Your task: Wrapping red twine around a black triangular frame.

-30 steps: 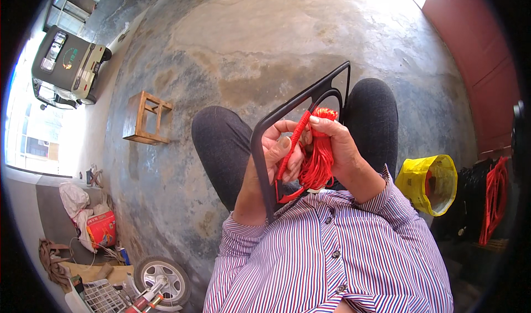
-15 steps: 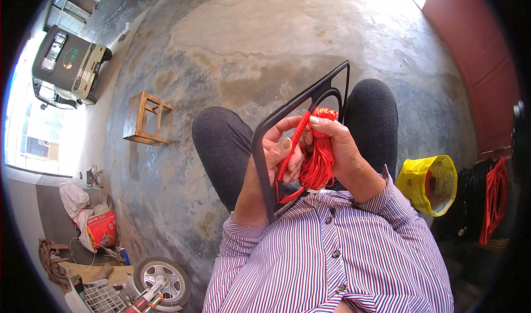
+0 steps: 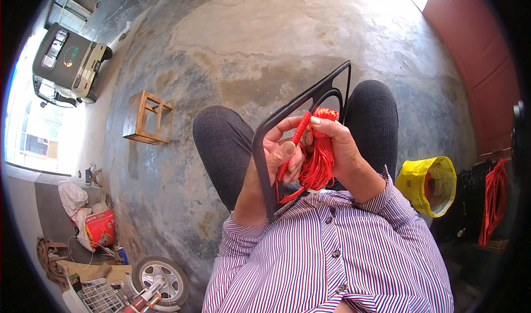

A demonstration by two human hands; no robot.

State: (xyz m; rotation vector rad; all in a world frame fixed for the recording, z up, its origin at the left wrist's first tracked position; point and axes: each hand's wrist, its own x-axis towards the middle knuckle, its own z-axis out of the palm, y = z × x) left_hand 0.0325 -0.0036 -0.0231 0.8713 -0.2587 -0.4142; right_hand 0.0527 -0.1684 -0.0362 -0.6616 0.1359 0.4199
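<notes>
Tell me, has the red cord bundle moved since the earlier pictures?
No: the red cord bundle shows no visible shift in any direction against the wooden stool.

– What is different now, please?
– Only a small thing: the thumb (image 3: 288,147) of the left hand (image 3: 274,157) is slightly nearer to the body and more to the right than before, along the red wrapped cord (image 3: 301,127).
– And around?
– The view itself is turned very little, so the red bag (image 3: 100,230) and the wheel (image 3: 166,274), near left, appear slightly more to the left.
</notes>
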